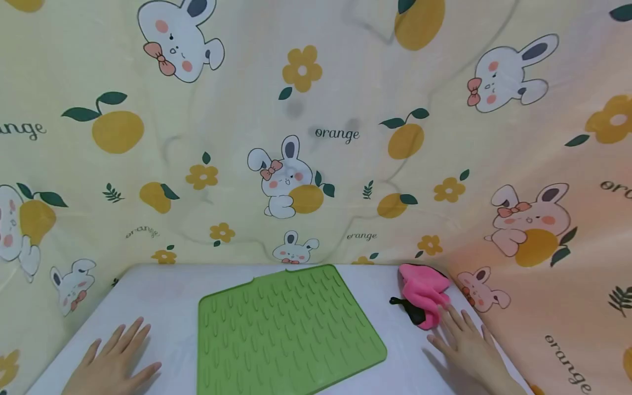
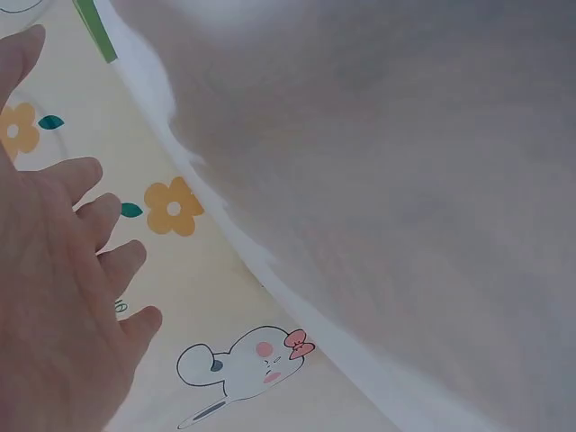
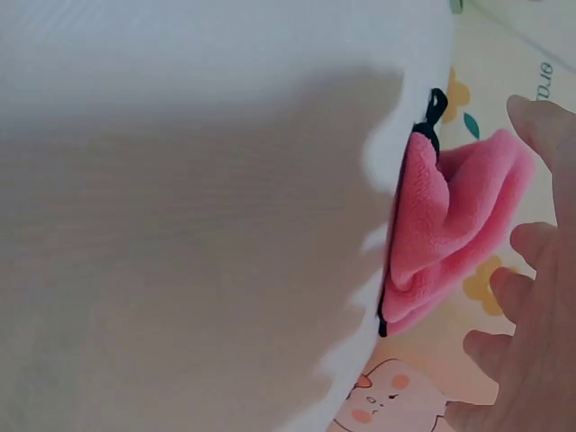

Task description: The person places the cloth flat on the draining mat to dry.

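On the left of the white table, my left hand (image 1: 114,359) is spread with its fingers straight and holds nothing. The left wrist view shows the same hand (image 2: 63,288) beside the white surface. My right hand (image 1: 469,345) is spread near a crumpled pink cloth (image 1: 425,291) with black edging and a black loop; whether the fingertips touch it I cannot tell. In the right wrist view the pink cloth (image 3: 459,216) lies just beyond the fingers of the right hand (image 3: 540,315). Between the hands lies a green textured mat (image 1: 286,329) with raised ridges.
The white table (image 1: 163,291) backs onto a hanging cream curtain (image 1: 237,109) printed with rabbits, oranges and flowers. The same print hangs along the left and right sides. The mat's near edge runs out of the head view at the bottom.
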Demonstrator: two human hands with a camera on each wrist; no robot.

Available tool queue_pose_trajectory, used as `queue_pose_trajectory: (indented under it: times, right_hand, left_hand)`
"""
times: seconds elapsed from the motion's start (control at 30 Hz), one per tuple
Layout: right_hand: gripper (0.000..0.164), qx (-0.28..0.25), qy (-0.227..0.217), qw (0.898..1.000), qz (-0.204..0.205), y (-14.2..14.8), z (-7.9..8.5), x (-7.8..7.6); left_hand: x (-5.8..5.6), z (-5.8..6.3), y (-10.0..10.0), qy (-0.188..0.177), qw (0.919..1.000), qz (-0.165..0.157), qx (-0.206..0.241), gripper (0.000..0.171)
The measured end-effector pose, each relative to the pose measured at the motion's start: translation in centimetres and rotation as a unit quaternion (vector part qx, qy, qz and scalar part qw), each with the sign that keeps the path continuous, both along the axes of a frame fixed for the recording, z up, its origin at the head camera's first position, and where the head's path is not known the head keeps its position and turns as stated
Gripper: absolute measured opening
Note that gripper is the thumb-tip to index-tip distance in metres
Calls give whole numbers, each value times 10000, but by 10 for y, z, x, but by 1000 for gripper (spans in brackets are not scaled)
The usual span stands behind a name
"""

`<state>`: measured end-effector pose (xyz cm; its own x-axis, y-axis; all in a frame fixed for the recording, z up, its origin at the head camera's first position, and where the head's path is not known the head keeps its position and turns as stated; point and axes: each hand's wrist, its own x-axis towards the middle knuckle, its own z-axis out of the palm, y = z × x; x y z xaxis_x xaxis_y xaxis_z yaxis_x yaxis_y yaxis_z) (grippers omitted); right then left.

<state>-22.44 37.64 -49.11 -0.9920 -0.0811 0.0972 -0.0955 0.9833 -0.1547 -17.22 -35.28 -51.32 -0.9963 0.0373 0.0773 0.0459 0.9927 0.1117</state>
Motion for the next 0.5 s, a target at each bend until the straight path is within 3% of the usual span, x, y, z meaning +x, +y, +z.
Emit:
queue_pose_trajectory:
  times: [0.2,0.33,0.5]
  right_hand:
    - [90,63,281,9995,102,0,3,-2]
    - [87,162,618,9976,254,4,5,-8]
    - [91,146,605,9977,284,10,9,-15]
  left_hand:
    - [3,1,3,86,9999,-60,-137,105]
    - [5,6,6,285,9995,-167,15,100]
    - [7,10,11,387,9987,-325,97,96]
